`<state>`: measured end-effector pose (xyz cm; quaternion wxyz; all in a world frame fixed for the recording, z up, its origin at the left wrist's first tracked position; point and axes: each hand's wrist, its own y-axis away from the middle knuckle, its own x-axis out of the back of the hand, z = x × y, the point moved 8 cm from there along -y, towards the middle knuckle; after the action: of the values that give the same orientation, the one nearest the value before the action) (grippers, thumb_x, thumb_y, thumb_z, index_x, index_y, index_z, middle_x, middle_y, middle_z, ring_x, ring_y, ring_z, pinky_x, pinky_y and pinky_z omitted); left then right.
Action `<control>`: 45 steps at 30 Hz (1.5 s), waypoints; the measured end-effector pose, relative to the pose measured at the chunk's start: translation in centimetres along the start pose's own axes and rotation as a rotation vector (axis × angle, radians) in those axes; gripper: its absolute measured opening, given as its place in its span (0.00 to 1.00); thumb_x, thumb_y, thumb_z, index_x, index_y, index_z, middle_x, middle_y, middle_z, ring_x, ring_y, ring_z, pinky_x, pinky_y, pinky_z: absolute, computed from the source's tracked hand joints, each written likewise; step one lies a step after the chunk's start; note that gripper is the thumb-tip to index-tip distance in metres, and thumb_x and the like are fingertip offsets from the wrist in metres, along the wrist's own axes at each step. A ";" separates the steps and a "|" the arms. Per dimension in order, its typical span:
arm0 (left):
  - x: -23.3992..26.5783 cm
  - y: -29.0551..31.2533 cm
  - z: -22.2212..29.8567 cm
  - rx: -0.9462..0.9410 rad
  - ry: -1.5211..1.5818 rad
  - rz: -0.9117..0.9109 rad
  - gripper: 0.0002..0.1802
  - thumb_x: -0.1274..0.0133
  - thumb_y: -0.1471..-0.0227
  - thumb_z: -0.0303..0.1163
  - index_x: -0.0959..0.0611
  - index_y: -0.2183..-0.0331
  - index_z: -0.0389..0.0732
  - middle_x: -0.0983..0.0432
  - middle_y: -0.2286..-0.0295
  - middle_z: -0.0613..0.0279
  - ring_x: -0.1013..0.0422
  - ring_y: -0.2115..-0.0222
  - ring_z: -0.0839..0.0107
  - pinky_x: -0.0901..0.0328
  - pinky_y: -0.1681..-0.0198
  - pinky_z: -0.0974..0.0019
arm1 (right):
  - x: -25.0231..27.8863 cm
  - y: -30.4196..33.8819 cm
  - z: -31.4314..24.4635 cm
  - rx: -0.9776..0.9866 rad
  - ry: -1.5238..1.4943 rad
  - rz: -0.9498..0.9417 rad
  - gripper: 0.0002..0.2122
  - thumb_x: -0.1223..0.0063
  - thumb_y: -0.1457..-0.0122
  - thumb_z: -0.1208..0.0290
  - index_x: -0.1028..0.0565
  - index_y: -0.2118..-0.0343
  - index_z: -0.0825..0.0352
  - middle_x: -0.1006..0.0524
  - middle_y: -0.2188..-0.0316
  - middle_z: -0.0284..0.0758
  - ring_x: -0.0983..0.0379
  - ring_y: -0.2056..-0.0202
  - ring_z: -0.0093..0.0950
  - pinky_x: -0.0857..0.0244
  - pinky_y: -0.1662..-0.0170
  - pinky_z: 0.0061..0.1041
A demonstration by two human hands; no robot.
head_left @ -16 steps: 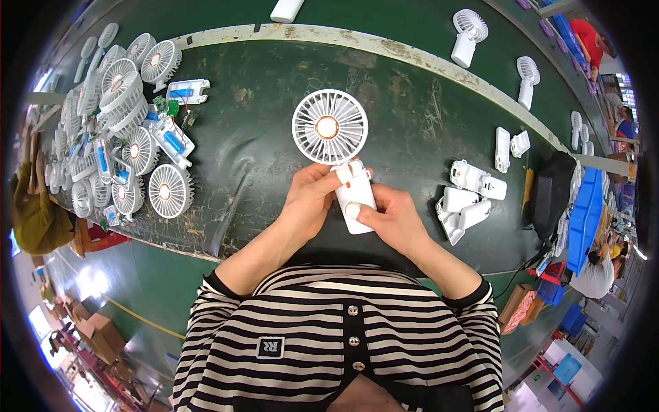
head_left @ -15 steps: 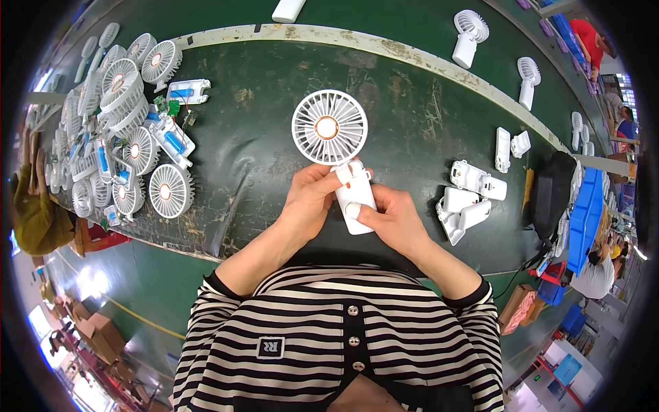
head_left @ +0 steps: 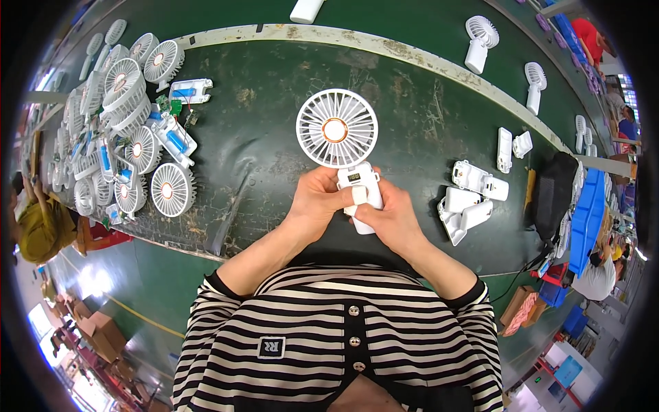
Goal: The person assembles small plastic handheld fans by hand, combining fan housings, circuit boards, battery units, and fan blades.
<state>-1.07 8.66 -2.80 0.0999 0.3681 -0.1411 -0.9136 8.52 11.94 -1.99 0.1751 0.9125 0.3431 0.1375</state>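
A white handheld fan (head_left: pixel 337 147) with an orange ring round its hub is between my hands, its round head pointing away from me. My left hand (head_left: pixel 317 204) grips the handle from the left, its white-covered thumb lying across the front. From the right, my right hand (head_left: pixel 396 218) closes round the lower handle, with its thumb pressed on the front near the left thumb. A small dark display shows on the handle just below the fan head. The fingers behind the handle are hidden.
Several fan heads (head_left: pixel 173 189) and opened handles with blue batteries (head_left: pixel 177 142) are heaped on the left of the green table (head_left: pixel 268 89). White shell pieces (head_left: pixel 461 200) and a black bag (head_left: pixel 555 192) lie right. Finished-looking fans (head_left: pixel 478 44) stand beyond the pale rail (head_left: pixel 384 44).
My left thumb has slid down the handle toward the right thumb, uncovering the small display. The fan head has shifted slightly right. Fans beyond the rail have moved right.
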 end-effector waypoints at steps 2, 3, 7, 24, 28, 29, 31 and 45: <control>-0.1 0.0 0.0 -0.006 -0.010 -0.009 0.16 0.48 0.55 0.21 0.25 0.60 0.32 0.25 0.64 0.57 0.29 0.66 0.74 0.33 0.62 0.71 | 0.1 0.0 -0.3 0.012 0.006 0.007 0.13 0.53 0.55 0.80 0.30 0.64 0.72 0.26 0.72 0.33 0.28 0.72 0.21 0.33 0.69 0.20; -0.1 0.0 0.1 -0.033 -0.015 -0.001 0.16 0.48 0.55 0.20 0.26 0.60 0.32 0.25 0.64 0.57 0.29 0.66 0.74 0.33 0.63 0.71 | 0.1 0.1 -0.5 0.024 0.012 0.012 0.13 0.54 0.55 0.81 0.30 0.63 0.72 0.26 0.72 0.33 0.28 0.72 0.21 0.33 0.69 0.20; -0.1 -0.1 0.6 -0.112 -0.005 -0.014 0.16 0.48 0.56 0.20 0.26 0.60 0.31 0.25 0.65 0.57 0.28 0.67 0.73 0.32 0.65 0.71 | 0.1 -0.1 -0.7 0.031 -0.032 0.021 0.12 0.52 0.55 0.80 0.30 0.64 0.72 0.26 0.73 0.34 0.28 0.73 0.20 0.33 0.69 0.19; 5.7 2.2 16.5 -0.734 -1.516 0.447 0.22 0.43 0.62 0.28 0.25 0.60 0.36 0.32 0.57 0.51 0.35 0.56 0.56 0.38 0.54 0.63 | 22.6 -20.8 -10.1 0.276 1.180 0.990 0.19 0.50 0.54 0.64 0.34 0.57 0.60 0.29 0.66 0.42 0.31 0.65 0.43 0.35 0.65 0.41; 9.0 4.4 20.2 -0.690 -1.741 0.740 0.17 0.43 0.63 0.30 0.23 0.65 0.38 0.28 0.63 0.56 0.32 0.62 0.58 0.36 0.59 0.62 | 26.0 -24.1 -8.2 0.228 1.315 1.085 0.22 0.49 0.55 0.67 0.36 0.55 0.63 0.30 0.66 0.41 0.32 0.64 0.43 0.35 0.66 0.42; 9.6 5.1 21.0 -0.686 -1.827 0.773 0.17 0.44 0.63 0.29 0.23 0.65 0.38 0.28 0.64 0.57 0.31 0.63 0.58 0.35 0.60 0.62 | 25.9 -24.0 -7.9 0.177 1.324 1.108 0.22 0.49 0.55 0.66 0.36 0.54 0.63 0.31 0.64 0.41 0.33 0.62 0.43 0.35 0.65 0.42; 11.8 7.2 22.1 -0.658 -1.883 0.804 0.11 0.50 0.61 0.26 0.22 0.69 0.38 0.28 0.67 0.57 0.31 0.67 0.59 0.35 0.65 0.60 | 20.6 -21.3 -10.5 0.317 1.375 1.069 0.26 0.47 0.55 0.63 0.38 0.51 0.63 0.35 0.56 0.41 0.36 0.57 0.43 0.40 0.58 0.43; 15.4 9.9 23.3 -0.475 -1.772 1.096 0.23 0.44 0.62 0.37 0.26 0.61 0.38 0.27 0.73 0.57 0.29 0.71 0.58 0.36 0.68 0.59 | -5.8 -3.6 -10.2 0.863 0.773 0.108 0.21 0.46 0.59 0.72 0.32 0.59 0.72 0.33 0.58 0.43 0.38 0.57 0.41 0.42 0.56 0.35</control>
<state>-27.50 -0.74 6.60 0.4280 -0.5696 -0.1281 -0.6899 -1.54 12.83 4.92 -0.3581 0.8010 0.3600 0.3171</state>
